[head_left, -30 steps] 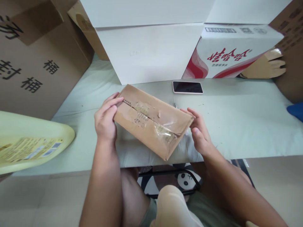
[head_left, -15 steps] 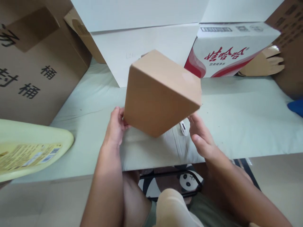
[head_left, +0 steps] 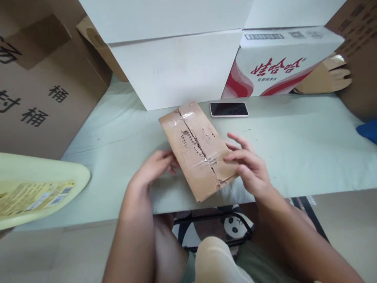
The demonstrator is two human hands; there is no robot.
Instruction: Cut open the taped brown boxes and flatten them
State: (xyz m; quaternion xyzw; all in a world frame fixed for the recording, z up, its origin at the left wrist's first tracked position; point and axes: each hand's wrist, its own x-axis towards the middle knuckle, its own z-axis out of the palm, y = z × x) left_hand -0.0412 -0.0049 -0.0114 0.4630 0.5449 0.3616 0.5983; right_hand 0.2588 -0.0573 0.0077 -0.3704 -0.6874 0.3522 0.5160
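A brown cardboard box point(head_left: 196, 151) lies tilted between my hands, its creased, taped seam facing up toward me. My left hand point(head_left: 160, 163) is at its left edge, fingers curled and their tips partly hidden by the box. On the right side, my right hand point(head_left: 250, 165) has its thumb at the near corner and some fingers over the upper face, the others spread past the edge. Just beyond the box, a phone point(head_left: 229, 109) rests flat with a dark screen. Whether the box's underside touches the cloth is hidden.
A pale green cloth point(head_left: 297, 145) covers the surface. White cartons point(head_left: 188, 70) and a red-and-white carton point(head_left: 273, 67) stand behind. A large brown carton point(head_left: 55, 102) and a pale yellow jug point(head_left: 44, 188) are at left. A brown cardboard piece point(head_left: 324, 78) sits at back right.
The box has been lowered and turned, so its taped seam now shows instead of plain faces. The phone has come into view. The white plug end seen earlier is hidden.
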